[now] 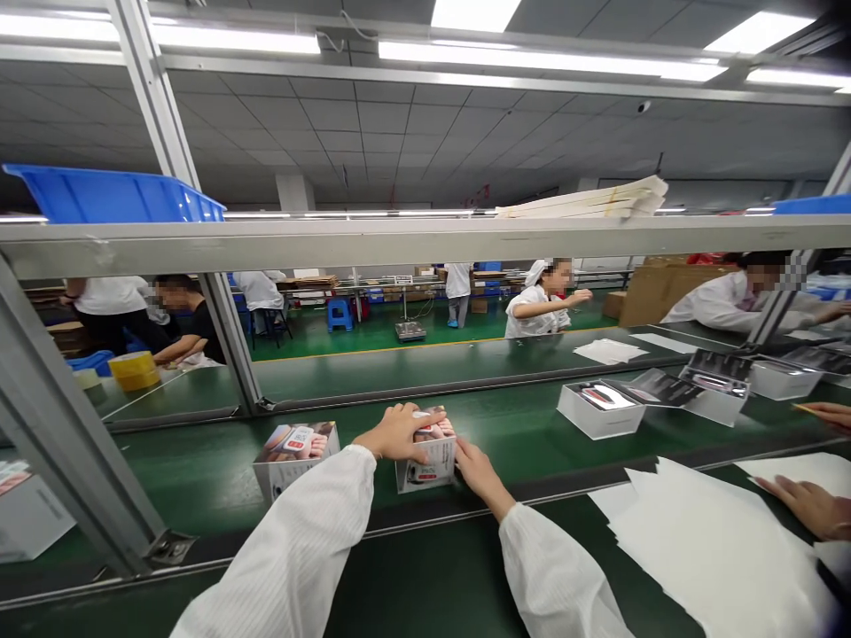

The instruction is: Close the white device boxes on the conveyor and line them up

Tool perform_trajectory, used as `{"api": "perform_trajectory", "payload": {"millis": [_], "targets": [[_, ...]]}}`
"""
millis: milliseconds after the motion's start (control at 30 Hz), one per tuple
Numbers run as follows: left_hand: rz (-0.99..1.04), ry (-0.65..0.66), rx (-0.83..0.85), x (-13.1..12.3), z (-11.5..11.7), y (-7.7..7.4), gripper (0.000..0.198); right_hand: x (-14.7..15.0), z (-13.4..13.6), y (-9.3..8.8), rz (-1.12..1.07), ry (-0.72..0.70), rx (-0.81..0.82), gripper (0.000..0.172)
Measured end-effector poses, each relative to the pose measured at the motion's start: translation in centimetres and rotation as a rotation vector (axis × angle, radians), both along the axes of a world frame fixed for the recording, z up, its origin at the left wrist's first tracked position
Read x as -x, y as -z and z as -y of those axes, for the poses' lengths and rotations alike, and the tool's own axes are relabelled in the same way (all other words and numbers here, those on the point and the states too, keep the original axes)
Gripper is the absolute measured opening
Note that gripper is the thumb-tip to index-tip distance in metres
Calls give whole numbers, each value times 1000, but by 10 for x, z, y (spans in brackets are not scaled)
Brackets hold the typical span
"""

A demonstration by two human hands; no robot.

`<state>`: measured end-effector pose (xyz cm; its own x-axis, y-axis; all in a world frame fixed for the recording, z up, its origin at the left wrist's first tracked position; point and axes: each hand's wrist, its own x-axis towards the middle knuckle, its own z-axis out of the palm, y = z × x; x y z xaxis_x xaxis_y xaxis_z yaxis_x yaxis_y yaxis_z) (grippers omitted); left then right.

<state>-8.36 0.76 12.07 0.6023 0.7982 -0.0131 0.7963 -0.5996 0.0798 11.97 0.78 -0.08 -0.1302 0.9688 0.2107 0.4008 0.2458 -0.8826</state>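
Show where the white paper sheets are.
In the head view, the white paper sheets lie at lower right on the green bench, beside the person's right sleeve, just below a co-worker's hand.

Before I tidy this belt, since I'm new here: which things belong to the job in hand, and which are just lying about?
Things: left hand on top of a printed white box, right hand at its side; a similar box beside it.
Rest: loose white paper sheets, open white boxes, a co-worker's hand, a blue bin.
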Motion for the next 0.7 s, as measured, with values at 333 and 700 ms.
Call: {"api": "perform_trajectory", "payload": {"millis": [333, 700], "targets": [[18, 20, 15, 31, 12, -9, 92, -17, 44, 23, -247, 118, -140, 43], [202, 328, -331, -27, 111, 113, 64, -9, 54, 16, -399, 156, -115, 49]]}}
